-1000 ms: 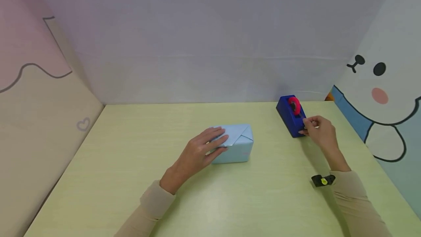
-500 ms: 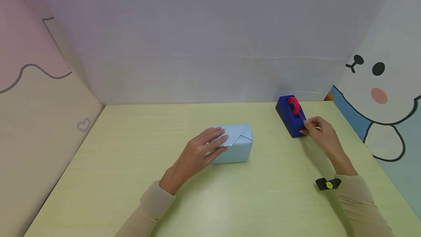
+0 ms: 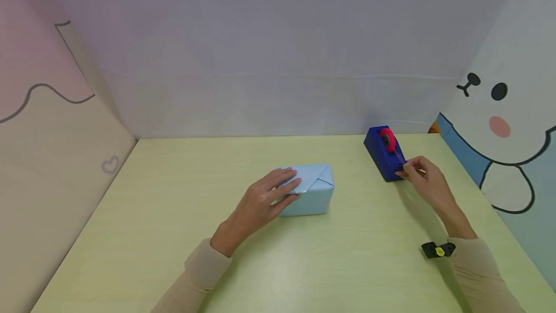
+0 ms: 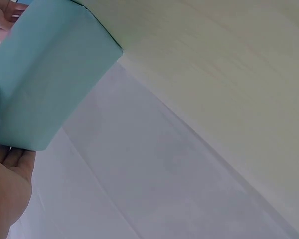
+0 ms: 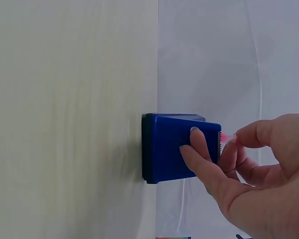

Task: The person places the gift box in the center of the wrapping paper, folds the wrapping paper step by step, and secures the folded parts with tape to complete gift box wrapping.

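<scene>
A box wrapped in light blue paper (image 3: 314, 199) sits on the table, with folded flaps on its top and right end. My left hand (image 3: 260, 199) holds its left end, fingers spread over the top; in the left wrist view, fingers (image 4: 20, 162) reach behind the box (image 4: 55, 74). At the back right stands a blue tape dispenser (image 3: 382, 158) with a red-cored tape roll (image 3: 388, 139). My right hand (image 3: 425, 180) pinches the tape's free end in front of the dispenser's toothed cutter (image 5: 220, 144). Other fingertips (image 5: 198, 137) of this hand touch the dispenser's front.
A pale wood-grain table (image 3: 173, 216) lies under everything. Behind it rises a whitish cloth wall (image 3: 278, 62). Printed panels flank both sides, the right one with a cartoon animal face (image 3: 499, 105). A black strap piece with a yellow knob (image 3: 438, 250) sits by the right sleeve.
My right hand has drawn the tape end slightly to the right, away from the dispenser, and its forearm has shifted right and toward the front. The left hand and box have stayed put.
</scene>
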`<state>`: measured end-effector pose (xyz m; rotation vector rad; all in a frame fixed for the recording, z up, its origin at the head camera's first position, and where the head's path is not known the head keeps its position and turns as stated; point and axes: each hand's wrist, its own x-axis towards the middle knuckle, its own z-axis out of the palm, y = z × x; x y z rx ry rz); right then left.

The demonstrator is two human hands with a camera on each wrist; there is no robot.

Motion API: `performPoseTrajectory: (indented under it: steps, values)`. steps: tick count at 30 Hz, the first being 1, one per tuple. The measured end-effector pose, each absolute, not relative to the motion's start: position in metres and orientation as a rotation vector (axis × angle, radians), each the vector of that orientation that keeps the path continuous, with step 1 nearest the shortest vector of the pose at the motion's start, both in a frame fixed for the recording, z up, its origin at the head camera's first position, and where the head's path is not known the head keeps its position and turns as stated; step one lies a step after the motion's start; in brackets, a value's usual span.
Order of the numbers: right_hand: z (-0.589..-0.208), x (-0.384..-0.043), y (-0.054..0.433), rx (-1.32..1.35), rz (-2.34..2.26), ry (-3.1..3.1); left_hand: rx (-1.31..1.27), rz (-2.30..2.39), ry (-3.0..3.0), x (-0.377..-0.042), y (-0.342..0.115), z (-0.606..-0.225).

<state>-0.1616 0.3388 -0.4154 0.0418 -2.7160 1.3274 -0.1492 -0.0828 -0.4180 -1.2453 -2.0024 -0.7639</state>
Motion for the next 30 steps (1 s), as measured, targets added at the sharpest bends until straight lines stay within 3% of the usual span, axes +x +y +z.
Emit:
performPoseTrajectory:
  steps: [15, 21, 30]
  values:
    - [-0.4224, -0.1576, 0.3424, -0.098, 1.662, -2.58, -1.247, -0.736, -2.004, -0.1484, -0.0825, -0.4175]
    - [-0.4231, -0.1605, 0.3391, -0.317, 2.035, -2.409, -1.247, -0.739, -1.985, -0.1487, -0.082, -0.4179]
    - [-0.4204, -0.1622, 0.3401, -0.392, 2.686, -1.857, -1.247, -0.741, -1.98, -0.1492, -0.0819, -0.4181]
